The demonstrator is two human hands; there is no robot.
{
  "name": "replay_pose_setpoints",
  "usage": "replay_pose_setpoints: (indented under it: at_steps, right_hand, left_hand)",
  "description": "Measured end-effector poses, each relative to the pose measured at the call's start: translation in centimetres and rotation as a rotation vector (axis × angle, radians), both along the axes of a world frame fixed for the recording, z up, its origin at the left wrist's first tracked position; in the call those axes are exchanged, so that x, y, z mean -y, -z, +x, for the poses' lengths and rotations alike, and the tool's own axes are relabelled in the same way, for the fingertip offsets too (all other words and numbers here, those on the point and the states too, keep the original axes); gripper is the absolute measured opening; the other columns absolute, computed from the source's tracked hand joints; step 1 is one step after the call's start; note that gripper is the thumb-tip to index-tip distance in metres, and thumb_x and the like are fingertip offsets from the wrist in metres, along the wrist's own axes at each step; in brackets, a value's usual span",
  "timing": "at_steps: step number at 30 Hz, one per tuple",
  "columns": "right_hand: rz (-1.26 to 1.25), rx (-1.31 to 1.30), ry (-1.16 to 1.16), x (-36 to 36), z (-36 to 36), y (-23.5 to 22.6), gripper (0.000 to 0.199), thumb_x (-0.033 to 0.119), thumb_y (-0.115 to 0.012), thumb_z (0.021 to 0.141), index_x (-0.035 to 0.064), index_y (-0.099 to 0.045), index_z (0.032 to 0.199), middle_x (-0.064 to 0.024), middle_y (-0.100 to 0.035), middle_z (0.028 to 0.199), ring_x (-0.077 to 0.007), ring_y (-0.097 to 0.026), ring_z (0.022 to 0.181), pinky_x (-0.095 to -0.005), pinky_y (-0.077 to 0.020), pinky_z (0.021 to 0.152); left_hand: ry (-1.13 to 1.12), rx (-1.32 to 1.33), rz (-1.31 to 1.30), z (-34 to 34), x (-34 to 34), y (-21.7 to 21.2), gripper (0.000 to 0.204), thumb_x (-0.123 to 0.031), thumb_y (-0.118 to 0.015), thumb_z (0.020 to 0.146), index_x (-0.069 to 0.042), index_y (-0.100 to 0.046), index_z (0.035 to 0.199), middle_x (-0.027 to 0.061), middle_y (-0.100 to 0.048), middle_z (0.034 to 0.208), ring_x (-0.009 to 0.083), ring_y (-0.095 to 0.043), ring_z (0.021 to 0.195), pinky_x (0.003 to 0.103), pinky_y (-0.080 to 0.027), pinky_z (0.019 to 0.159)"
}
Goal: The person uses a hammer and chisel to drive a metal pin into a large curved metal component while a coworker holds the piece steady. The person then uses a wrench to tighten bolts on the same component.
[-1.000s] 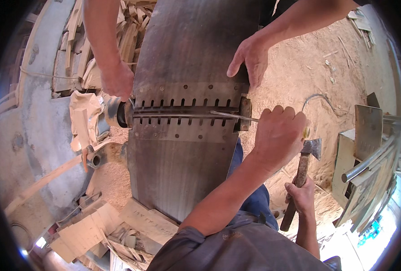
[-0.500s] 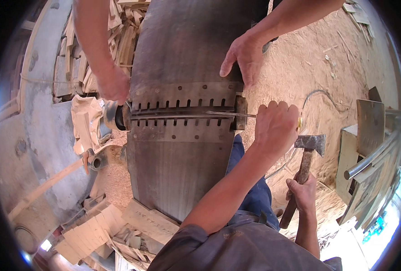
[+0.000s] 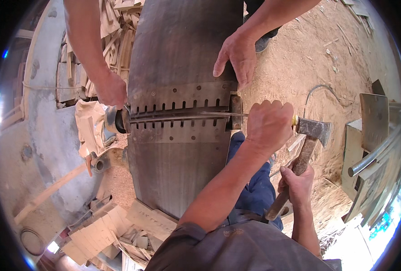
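My left hand (image 3: 269,128) is closed round a long screwdriver with a yellow handle end (image 3: 294,120). Its thin shaft (image 3: 239,114) reaches into the slot between two toothed metal plates (image 3: 175,130) on the planer's dark table (image 3: 178,167). In my right hand (image 3: 298,181) is the wooden handle of a hatchet (image 3: 316,131). The blunt side of the hatchet head is at the yellow end, touching or nearly so. Across the machine, another person's hand (image 3: 111,89) is at the slot's left end. That person's other hand (image 3: 237,59) lies at the table's right edge.
Wood offcuts (image 3: 119,49) are heaped at the far left, with more wood pieces (image 3: 94,230) near left. A pale bag (image 3: 89,124) hangs beside the machine. Boards and a metal pipe (image 3: 374,153) stand at the right. A cable (image 3: 320,86) crosses the sawdust-covered floor.
My right hand has raised the hatchet, bringing its head up to the screwdriver's yellow end. My left hand keeps its hold on the screwdriver. The whole view has shifted slightly.
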State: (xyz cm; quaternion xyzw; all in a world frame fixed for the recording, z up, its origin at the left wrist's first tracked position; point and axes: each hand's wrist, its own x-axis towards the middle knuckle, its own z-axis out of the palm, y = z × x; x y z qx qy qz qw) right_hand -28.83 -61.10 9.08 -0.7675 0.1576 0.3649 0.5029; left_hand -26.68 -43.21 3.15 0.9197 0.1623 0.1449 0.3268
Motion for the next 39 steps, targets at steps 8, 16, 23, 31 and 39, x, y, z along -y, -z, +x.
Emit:
replay_pose_setpoints:
  at_steps: [8, 16, 23, 31, 39]
  right_hand:
    - [0.205, 0.208, 0.293, 0.8, 0.3, 0.2, 0.019, 0.004, -0.072, 0.089, 0.0027, -0.053, 0.087, -0.0062, -0.057, 0.059, -0.0167, -0.057, 0.042, -0.0309, -0.0486, 0.039]
    - [-0.097, 0.067, -0.055, 0.2, 1.8, -1.7, 0.021, 0.004, -0.073, 0.088, 0.0023, -0.052, 0.086, -0.0061, -0.058, 0.061, -0.0155, -0.058, 0.045, -0.0306, -0.0486, 0.04]
    - [0.146, 0.323, 0.296, -0.2, -0.7, -0.2, 0.016, 0.0, -0.068, 0.092, 0.0027, -0.052, 0.088, -0.0074, -0.058, 0.061, -0.0164, -0.058, 0.044, -0.0299, -0.0477, 0.04]
    - [0.071, 0.219, 0.159, 0.7, 1.1, -1.8, 0.017, 0.001, -0.066, 0.091, 0.0029, -0.051, 0.083, -0.006, -0.055, 0.056, -0.0162, -0.055, 0.041, -0.0297, -0.0447, 0.037]
    - [-0.037, 0.068, -0.112, 0.8, 1.7, -1.4, 0.019, 0.004, -0.074, 0.085, 0.0016, -0.055, 0.085, -0.0051, -0.059, 0.063, -0.0139, -0.058, 0.046, -0.0293, -0.0488, 0.042]
  left_hand:
    - [0.048, 0.006, 0.04, -0.3, 0.7, 0.8, 0.006, -0.013, -0.066, 0.074, -0.012, -0.06, 0.073, 0.0088, -0.061, 0.069, 0.0294, -0.064, 0.069, 0.046, -0.048, 0.062]
    - [0.008, 0.059, 0.036, -0.2, 0.3, 0.5, 0.009, -0.012, -0.068, 0.07, -0.011, -0.058, 0.071, 0.0086, -0.059, 0.068, 0.0291, -0.063, 0.067, 0.045, -0.047, 0.059]
    - [-0.01, 0.102, 0.039, 0.0, -0.1, 0.0, 0.013, -0.012, -0.069, 0.066, -0.012, -0.057, 0.07, 0.0078, -0.057, 0.066, 0.0288, -0.062, 0.065, 0.044, -0.046, 0.057]
    - [-0.049, 0.16, 0.068, -0.2, -0.1, 0.3, 0.016, -0.015, -0.073, 0.068, -0.016, -0.057, 0.071, 0.006, -0.054, 0.064, 0.0291, -0.06, 0.06, 0.044, -0.047, 0.054]
    - [-0.059, 0.161, 0.072, -0.1, -0.3, 0.4, 0.015, -0.014, -0.071, 0.069, -0.016, -0.057, 0.07, 0.0062, -0.055, 0.064, 0.0289, -0.06, 0.059, 0.043, -0.046, 0.053]
